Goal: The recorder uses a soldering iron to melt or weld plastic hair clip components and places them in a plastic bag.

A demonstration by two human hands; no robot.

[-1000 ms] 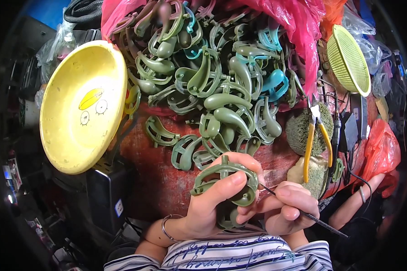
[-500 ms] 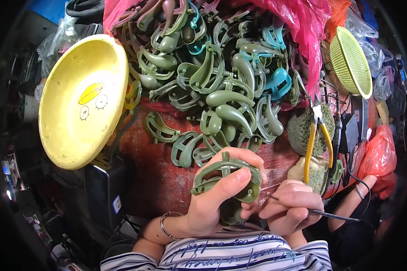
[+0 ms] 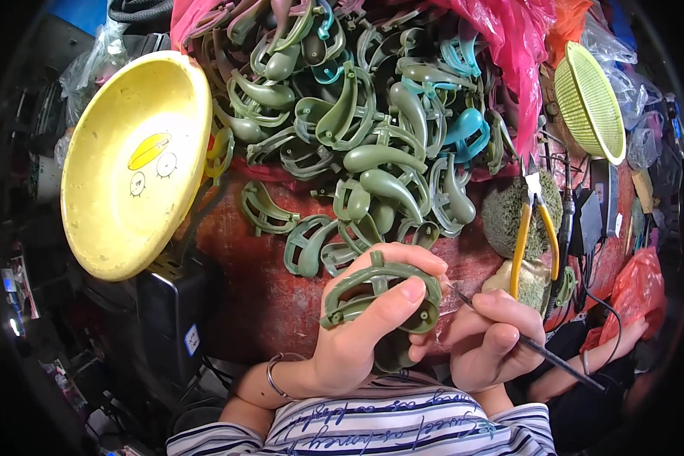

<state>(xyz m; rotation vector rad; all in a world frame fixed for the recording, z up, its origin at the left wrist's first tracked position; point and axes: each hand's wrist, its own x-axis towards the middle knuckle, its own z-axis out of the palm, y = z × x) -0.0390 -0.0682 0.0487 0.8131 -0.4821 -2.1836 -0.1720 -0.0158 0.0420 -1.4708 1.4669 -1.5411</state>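
Note:
My left hand (image 3: 353, 327) is closed round a green plastic part (image 3: 422, 313) with a curved open frame, a short stem and a hollow round end. Its thumb presses on the part's front. Just to the right, my right hand (image 3: 498, 346) pinches a thin dark rod-like tool (image 3: 536, 349). The tool's fine tip points up and left, close to my left fingertips; whether it touches the part I cannot tell. Beyond my hands lies a big heap of similar green parts (image 3: 384, 159), with a few teal and purplish ones in it.
On the left is a yellow basin (image 3: 102, 205). Yellow-handled pliers (image 3: 518, 251) rest on a dark green mossy-looking mound (image 3: 501, 220). A green basket (image 3: 593, 102) stands far right. Another person's arm (image 3: 555, 384) reaches toward a red plastic bag (image 3: 634, 292).
My right hand has turned and opened slightly, bringing the tool's tip up toward the part. My left hand keeps its hold. The other person's forearm has shifted by the red bag.

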